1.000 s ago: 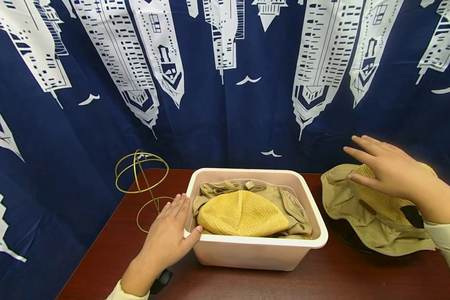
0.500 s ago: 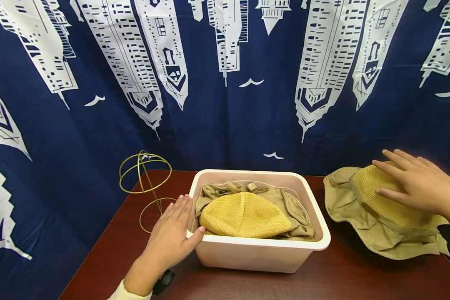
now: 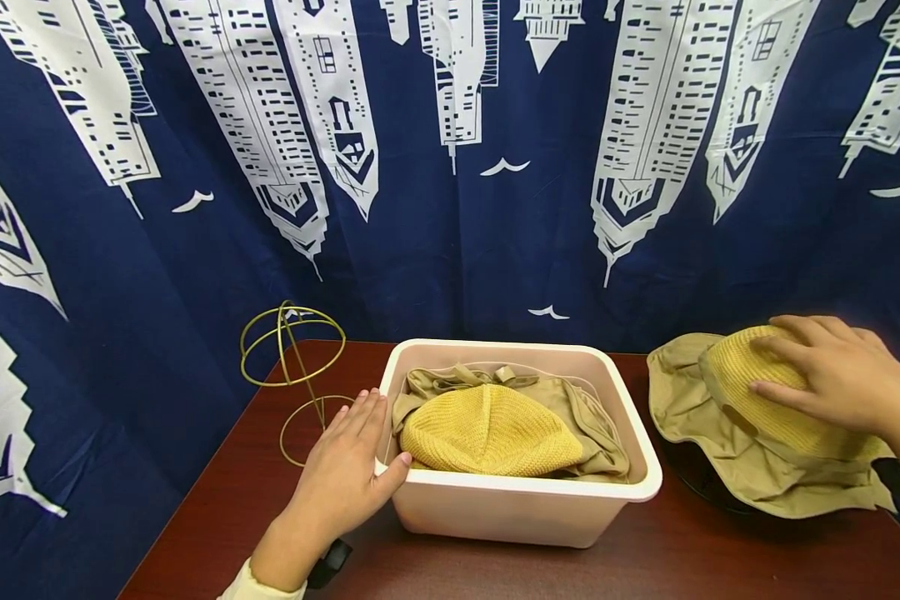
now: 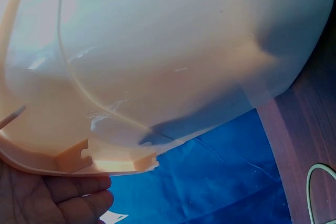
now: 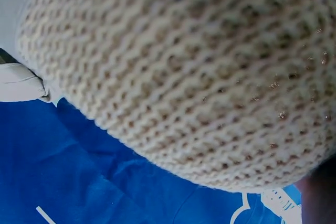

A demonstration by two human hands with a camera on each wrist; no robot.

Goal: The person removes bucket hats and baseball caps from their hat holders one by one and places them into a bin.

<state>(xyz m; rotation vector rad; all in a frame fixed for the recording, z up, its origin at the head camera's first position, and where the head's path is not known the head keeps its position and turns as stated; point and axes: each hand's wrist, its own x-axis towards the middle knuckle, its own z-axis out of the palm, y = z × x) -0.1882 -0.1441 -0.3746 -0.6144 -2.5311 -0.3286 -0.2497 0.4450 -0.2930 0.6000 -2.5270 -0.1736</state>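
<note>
A yellow knit hat (image 3: 750, 367) lies over a crumpled tan cloth sun hat (image 3: 675, 408) at the right of the table. My right hand (image 3: 840, 375) is on its crown, fingers bent over the top and thumb against the near side. Close-up knit (image 5: 173, 93) fills most of the right wrist view. My left hand (image 3: 345, 467) lies flat along the left rim of a pale pink plastic bin (image 3: 495, 508), fingers straight and thumb at the near corner. Inside the bin, another yellow knit hat (image 3: 487, 429) sits on folded tan cloth (image 3: 600, 433).
Left of the bin stands a gold wire hat stand (image 3: 292, 382). A dark round thing (image 3: 693, 471) shows partly under the tan sun hat. Behind the dark red wooden table (image 3: 210, 508) hangs a blue curtain (image 3: 420, 275) with white building prints.
My right hand has come right and down onto the knit hat, and its fingers have bent over the crown. The left hand stays at the bin's rim. The view has shifted slightly.
</note>
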